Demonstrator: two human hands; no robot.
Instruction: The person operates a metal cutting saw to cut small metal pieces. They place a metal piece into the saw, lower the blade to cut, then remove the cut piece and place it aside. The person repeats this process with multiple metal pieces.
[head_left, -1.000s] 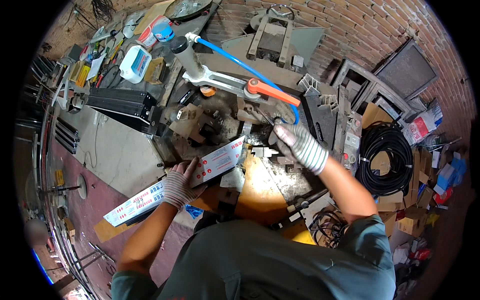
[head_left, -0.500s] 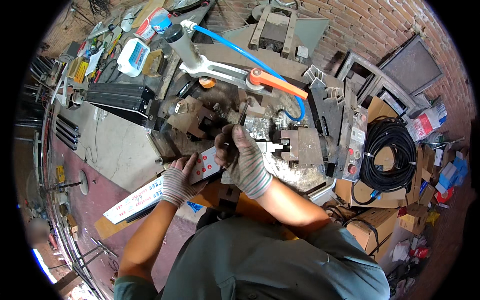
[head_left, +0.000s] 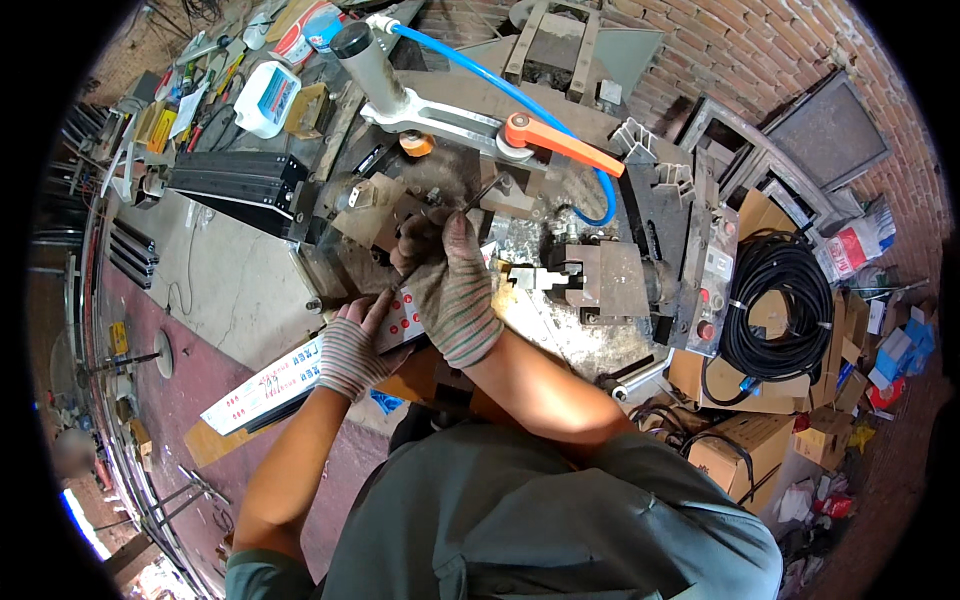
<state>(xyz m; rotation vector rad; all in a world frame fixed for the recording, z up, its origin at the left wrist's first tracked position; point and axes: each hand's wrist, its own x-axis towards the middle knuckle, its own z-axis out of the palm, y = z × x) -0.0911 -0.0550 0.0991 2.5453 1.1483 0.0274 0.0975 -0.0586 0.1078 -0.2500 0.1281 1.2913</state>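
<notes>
My left hand (head_left: 352,352), in a striped work glove with dirty fingertips, grips a long bar-like profile (head_left: 262,388) faced with white, red-printed film. The profile slants up toward the machine, and its far end passes behind my right hand. My right hand (head_left: 452,290), gloved alike, is closed round a thin dark rod-shaped tool (head_left: 482,195) at that end. The tool points up and to the right; its exact kind is unclear. Whether its lower end touches the profile is hard to see. Steel clamp blocks (head_left: 607,283) of the machine sit right of my right hand.
Above my hands stretches a machine arm with an orange lever (head_left: 565,152) and a blue hose (head_left: 480,82). Black profiles (head_left: 240,185) and a white jug (head_left: 268,100) lie at the left. Coiled black cable (head_left: 780,320) and cardboard boxes (head_left: 745,455) stand on the right.
My right hand has shifted left with the rod-shaped tool, closer to my left hand and over the profile's end. The tool leans further right. My left hand keeps its hold, almost unmoved.
</notes>
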